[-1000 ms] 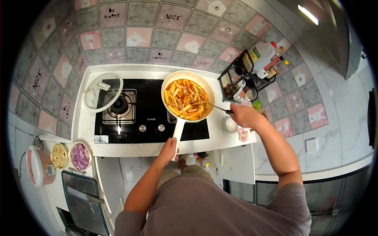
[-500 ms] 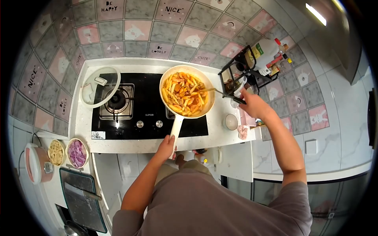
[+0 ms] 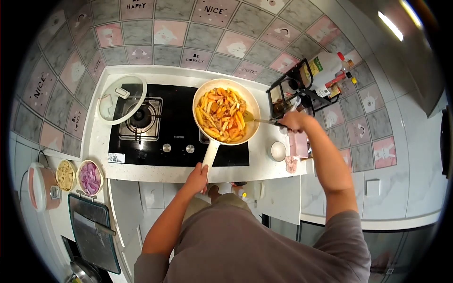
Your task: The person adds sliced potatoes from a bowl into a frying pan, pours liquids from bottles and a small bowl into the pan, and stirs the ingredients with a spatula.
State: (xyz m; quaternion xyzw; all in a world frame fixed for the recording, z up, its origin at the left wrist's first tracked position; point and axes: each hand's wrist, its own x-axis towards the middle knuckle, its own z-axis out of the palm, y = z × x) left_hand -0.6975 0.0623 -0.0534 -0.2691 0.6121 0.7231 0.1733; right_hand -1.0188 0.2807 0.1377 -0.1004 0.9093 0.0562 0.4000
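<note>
A cream pan [image 3: 198, 127] sits over the right burner of the black stove, holding yellow and orange strips of food [image 3: 222, 113] in reddish sauce. My left hand [image 3: 196, 178] is closed round the end of the pan's handle [image 3: 210, 154]. Right of the pan, my right hand [image 3: 292, 120] grips the dark handle of a spatula [image 3: 264, 121], whose head rests in the food at the pan's right side. A small white bowl [image 3: 277, 151] stands below my right hand, beside a pink box [image 3: 298, 144] and some pinkish pieces [image 3: 291, 164].
A glass lid [image 3: 121, 100] leans near the left burner [image 3: 140, 115]. Behind my right hand stands a black rack [image 3: 278, 89] with bottles. At the left are bowls of purple pieces [image 3: 90, 178] and pale pieces [image 3: 65, 175], and a knife [image 3: 87, 221] on a cutting board [image 3: 96, 247].
The spatula has shifted within the pan, its head now at the right side. My right hand moved up and right, then slightly down. My left hand keeps hold of the handle.
</note>
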